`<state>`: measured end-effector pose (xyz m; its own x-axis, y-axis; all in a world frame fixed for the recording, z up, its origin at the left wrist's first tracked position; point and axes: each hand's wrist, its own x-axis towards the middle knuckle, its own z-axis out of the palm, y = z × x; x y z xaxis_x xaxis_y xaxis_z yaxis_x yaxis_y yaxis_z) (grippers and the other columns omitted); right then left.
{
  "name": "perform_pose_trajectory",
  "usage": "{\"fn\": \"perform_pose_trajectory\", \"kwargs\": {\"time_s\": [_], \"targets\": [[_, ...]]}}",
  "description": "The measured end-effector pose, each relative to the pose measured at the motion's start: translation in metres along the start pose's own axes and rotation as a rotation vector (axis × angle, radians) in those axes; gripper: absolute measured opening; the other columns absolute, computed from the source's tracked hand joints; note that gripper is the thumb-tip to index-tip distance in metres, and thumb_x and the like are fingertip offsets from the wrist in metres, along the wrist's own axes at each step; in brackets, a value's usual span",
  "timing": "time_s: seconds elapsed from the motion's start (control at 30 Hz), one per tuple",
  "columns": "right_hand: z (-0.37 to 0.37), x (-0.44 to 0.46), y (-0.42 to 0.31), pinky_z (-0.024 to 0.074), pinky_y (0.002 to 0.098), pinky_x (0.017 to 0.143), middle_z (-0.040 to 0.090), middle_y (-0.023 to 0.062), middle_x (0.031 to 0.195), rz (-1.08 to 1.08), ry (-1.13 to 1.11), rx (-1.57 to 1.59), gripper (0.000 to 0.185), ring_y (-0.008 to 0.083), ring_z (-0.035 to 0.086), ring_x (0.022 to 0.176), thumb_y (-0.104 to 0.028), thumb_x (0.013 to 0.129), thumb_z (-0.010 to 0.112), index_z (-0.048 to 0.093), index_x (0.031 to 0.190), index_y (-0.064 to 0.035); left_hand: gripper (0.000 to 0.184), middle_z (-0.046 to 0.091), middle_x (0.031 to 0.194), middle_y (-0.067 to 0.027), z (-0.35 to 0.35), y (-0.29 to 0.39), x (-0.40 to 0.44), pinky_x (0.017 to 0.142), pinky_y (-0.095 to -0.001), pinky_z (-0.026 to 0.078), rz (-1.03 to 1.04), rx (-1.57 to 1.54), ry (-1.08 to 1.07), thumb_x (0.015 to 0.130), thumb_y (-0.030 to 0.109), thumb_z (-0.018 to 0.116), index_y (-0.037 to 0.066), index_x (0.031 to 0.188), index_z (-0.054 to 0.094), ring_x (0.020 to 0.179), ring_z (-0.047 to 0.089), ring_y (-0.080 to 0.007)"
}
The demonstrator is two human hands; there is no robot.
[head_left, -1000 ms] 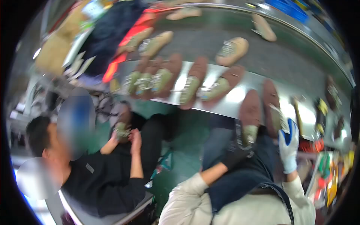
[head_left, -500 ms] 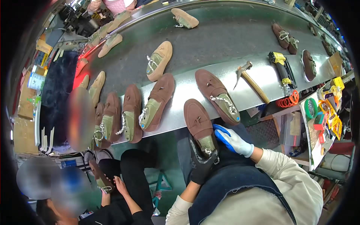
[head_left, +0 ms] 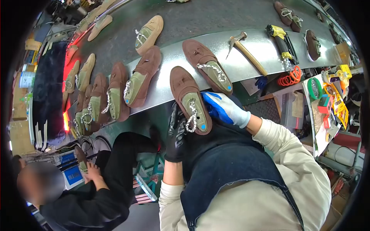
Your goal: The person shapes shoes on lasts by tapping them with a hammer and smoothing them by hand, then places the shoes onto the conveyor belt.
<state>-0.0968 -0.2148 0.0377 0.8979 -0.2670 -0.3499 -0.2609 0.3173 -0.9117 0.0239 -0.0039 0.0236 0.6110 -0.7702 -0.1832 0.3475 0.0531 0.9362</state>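
Observation:
A brown suede loafer [head_left: 181,86] with a green last, a braided cord and a blue dot at its heel is held over my lap, toe resting toward the bench edge. My left hand [head_left: 176,133], in a black glove, grips its left side, with some fingers hidden beneath. My right hand [head_left: 225,109], in a white glove with blue-coated fingers, holds its right side. Just beyond my right hand, the matching brown loafer [head_left: 198,52] lies on the metal bench edge. Another brown loafer [head_left: 148,63] lies to the left.
A claw-type hammer [head_left: 248,56] and a yellow-black air tool [head_left: 282,44] with a red coiled hose [head_left: 290,77] lie to the right. A beige loafer [head_left: 150,32] sits on the dark belt [head_left: 216,17]. A seated co-worker [head_left: 92,200] handles a shoe at lower left.
My left hand has shifted from the loafer's heel to its left side, uncovering the heel and blue dot. My right hand now presses against its right side. The view has tilted and shifted.

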Motion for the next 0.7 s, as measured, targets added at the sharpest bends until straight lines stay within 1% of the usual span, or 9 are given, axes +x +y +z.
{"fn": "perform_pose_trajectory", "kwargs": {"time_s": [0.07, 0.1, 0.27, 0.3, 0.47, 0.5, 0.67, 0.7], "targets": [[0.0, 0.004, 0.003, 0.0533, 0.0305, 0.078, 0.068, 0.0134, 0.118, 0.062, 0.015, 0.105, 0.04, 0.0188, 0.062, 0.084, -0.005, 0.099, 0.059, 0.054, 0.138, 0.0038, 0.062, 0.054, 0.152, -0.0158, 0.002, 0.001, 0.001, 0.108, -0.0352, 0.05, 0.006, 0.009, 0.03, 0.1, 0.005, 0.052, 0.002, 0.16, 0.038, 0.129, 0.059, -0.025], [0.001, 0.004, 0.006, 0.0533, 0.0305, 0.078, 0.068, 0.0134, 0.118, 0.059, 0.006, 0.103, 0.04, 0.0188, 0.062, 0.084, -0.005, 0.099, 0.059, 0.054, 0.138, 0.0038, 0.062, 0.054, 0.152, -0.0158, 0.002, 0.0, 0.001, 0.108, -0.0352, 0.05, 0.011, 0.011, 0.037, 0.1, 0.005, 0.052, 0.002, 0.16, 0.038, 0.129, 0.059, -0.025], [0.0, 0.006, 0.024, 0.0549, 0.0359, 0.088, 0.068, 0.019, 0.123, -0.385, 0.071, -0.403, 0.056, 0.0302, 0.067, 0.097, 0.001, 0.087, 0.071, 0.053, 0.141, 0.0053, 0.06, 0.053, 0.153, -0.0158, 0.003, -0.005, -0.002, 0.11, -0.0353, 0.049, 0.03, -0.135, 0.034, 0.101, 0.005, 0.052, 0.002, 0.16, 0.038, 0.131, 0.058, -0.025], [0.001, 0.005, 0.023, 0.0549, 0.0359, 0.088, 0.068, 0.019, 0.123, -0.385, 0.068, -0.404, 0.056, 0.0302, 0.067, 0.097, 0.001, 0.087, 0.071, 0.053, 0.141, 0.0053, 0.06, 0.053, 0.153, -0.0158, 0.004, -0.005, -0.003, 0.11, -0.0353, 0.049, 0.032, -0.136, 0.037, 0.101, 0.005, 0.052, 0.002, 0.16, 0.038, 0.131, 0.058, -0.025], [0.005, 0.002, 0.016, 0.0537, 0.0326, 0.094, 0.059, 0.0198, 0.143, -0.001, 0.027, 0.059, 0.057, 0.026, 0.066, 0.107, -0.005, 0.096, 0.07, 0.049, 0.148, 0.0035, 0.06, 0.051, 0.156, -0.0144, 0.007, -0.003, -0.007, 0.115, -0.0353, 0.045, -0.01, -0.144, 0.034, 0.102, 0.005, 0.051, 0.003, 0.161, 0.037, 0.136, 0.056, -0.0252], [0.014, -0.008, 0.005, 0.0537, 0.0326, 0.094, 0.059, 0.0198, 0.143, -0.007, 0.026, 0.058, 0.057, 0.026, 0.066, 0.107, -0.005, 0.096, 0.07, 0.049, 0.148, 0.0035, 0.06, 0.051, 0.156, -0.0144, 0.007, -0.01, -0.014, 0.115, -0.0353, 0.045, -0.004, -0.141, 0.032, 0.102, 0.005, 0.051, 0.003, 0.161, 0.037, 0.136, 0.056, -0.0252], [0.05, -0.042, -0.06, 0.0468, 0.0322, 0.108, 0.047, 0.0233, 0.153, 0.257, -0.084, -0.154, 0.102, 0.028, 0.056, 0.13, -0.02, 0.09, 0.08, 0.013, 0.165, 0.001, 0.061, 0.045, 0.161, -0.0128, 0.004, -0.033, -0.01, 0.115, -0.0353, 0.044, -0.031, 0.095, 0.037, 0.103, 0.005, 0.05, 0.005, 0.162, 0.035, 0.139, 0.054, -0.0246], [0.048, -0.036, -0.047, 0.0468, 0.0322, 0.108, 0.047, 0.0233, 0.153, 0.247, -0.076, -0.152, 0.102, 0.028, 0.056, 0.13, -0.02, 0.09, 0.08, 0.013, 0.165, 0.001, 0.061, 0.045, 0.161, -0.0128, 0.004, -0.026, -0.007, 0.115, -0.0353, 0.044, -0.025, 0.101, 0.026, 0.103, 0.005, 0.05, 0.005, 0.162, 0.035, 0.139, 0.054, -0.0246]]}}
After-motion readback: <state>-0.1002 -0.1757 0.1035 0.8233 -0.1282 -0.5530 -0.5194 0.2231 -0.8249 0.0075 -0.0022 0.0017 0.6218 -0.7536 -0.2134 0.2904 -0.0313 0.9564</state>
